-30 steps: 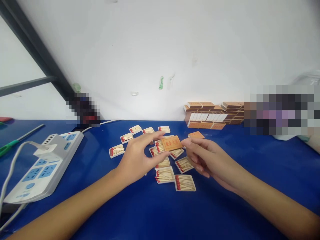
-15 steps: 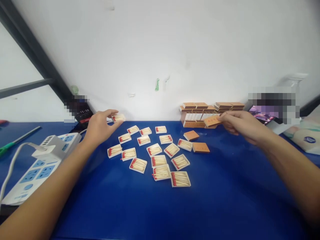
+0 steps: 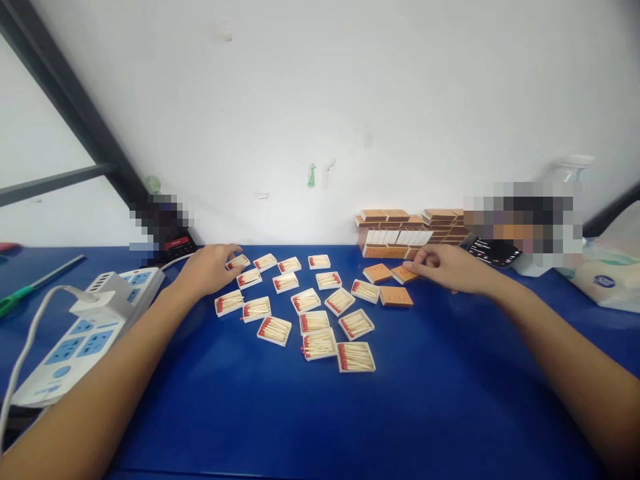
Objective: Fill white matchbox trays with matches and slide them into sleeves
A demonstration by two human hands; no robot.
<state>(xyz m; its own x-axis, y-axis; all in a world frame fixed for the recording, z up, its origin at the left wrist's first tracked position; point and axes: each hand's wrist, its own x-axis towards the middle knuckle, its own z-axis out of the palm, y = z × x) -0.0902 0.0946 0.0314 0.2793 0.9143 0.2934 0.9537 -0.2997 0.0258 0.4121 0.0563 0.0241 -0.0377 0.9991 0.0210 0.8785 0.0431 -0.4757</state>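
At the back left, my left hand [image 3: 210, 270] has its thumb and fingers around a matchbox tray [image 3: 240, 261], which is at table level. Red-tipped matches fill it. My right hand [image 3: 447, 267] pinches the end of an orange matchbox sleeve [image 3: 401, 274], low over the table or resting on it. Beside that lie two more orange sleeves, one to the left [image 3: 377, 273] and one nearer me [image 3: 396, 297]. Between my hands several open trays of matches [image 3: 315, 323] are spread over the blue table [image 3: 320, 420].
Stacked matchboxes [image 3: 395, 251] stand against the white wall behind my right hand. A power strip [image 3: 80, 340] with a plugged-in charger [image 3: 103, 297] lies at the left, near a green-handled screwdriver [image 3: 20, 299]. At the right are a phone [image 3: 495, 253] and a tissue pack [image 3: 607, 273].
My left hand has lowered the tray of matches to the table. My right hand has brought the sleeve down and left, beside the two loose sleeves.
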